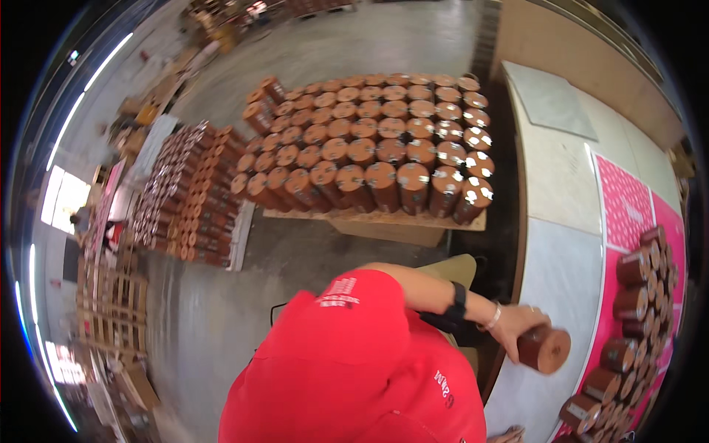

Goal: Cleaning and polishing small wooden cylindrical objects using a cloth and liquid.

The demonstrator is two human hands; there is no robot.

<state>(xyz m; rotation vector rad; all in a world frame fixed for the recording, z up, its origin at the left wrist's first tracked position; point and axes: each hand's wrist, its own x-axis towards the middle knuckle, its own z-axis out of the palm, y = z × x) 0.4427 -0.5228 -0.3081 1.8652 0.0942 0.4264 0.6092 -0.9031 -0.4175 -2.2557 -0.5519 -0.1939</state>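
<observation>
My left hand (521,328) reaches across to the right, its fingers wrapped round the near end of a brown cylindrical roll (545,350). The roll is tilted over the pale worktable (555,288), its round end face with a small central hole turned outward. I cannot tell whether it touches the surface. Only part of my right hand (508,434) shows at the bottom edge, by the table's near side; its fingers are too cut off to read. On the table's far right, several similar brown rolls (619,356) lie on their sides, piled on a pink printed sheet (626,199).
Brown rolls (362,152) stand upright in dense rows on a wooden pallet (473,221) left of the table. Another stacked pallet load (196,214) stands farther left, near a wooden pallet frame (111,314). A grey board (550,100) lies at the table's far end.
</observation>
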